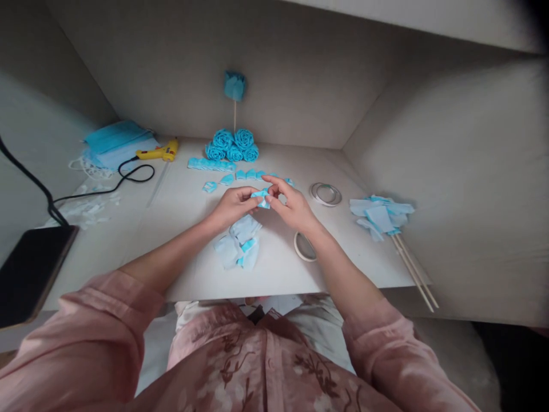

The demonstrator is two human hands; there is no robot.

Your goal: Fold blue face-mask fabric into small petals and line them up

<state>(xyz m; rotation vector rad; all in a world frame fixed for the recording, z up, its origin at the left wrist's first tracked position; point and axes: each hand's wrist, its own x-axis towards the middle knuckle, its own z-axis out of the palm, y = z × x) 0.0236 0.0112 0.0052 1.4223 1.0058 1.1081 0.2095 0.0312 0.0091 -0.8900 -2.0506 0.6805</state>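
Observation:
Between my two hands, over the middle of the table, is a small folded piece of blue-and-white mask fabric (261, 199). My left hand (234, 205) pinches its left side between thumb and fingers. On its right side my right hand (291, 205) has thumb and a finger closed, with the index finger raised. Just beyond lie a row of folded blue fabric pieces (251, 174), a longer blue strip (211, 165) and a small loose folded piece (209, 186). Closer to me are loose white and blue fabric pieces (237, 246).
Rolled blue fabric roses (234, 146) are stacked at the back, below a blue piece on a stick (235, 86). A yellow glue gun (160, 151), face masks (120, 140) and a phone (34, 272) are left. Tape rolls (326, 194) and sticks with fabric (412, 266) are right.

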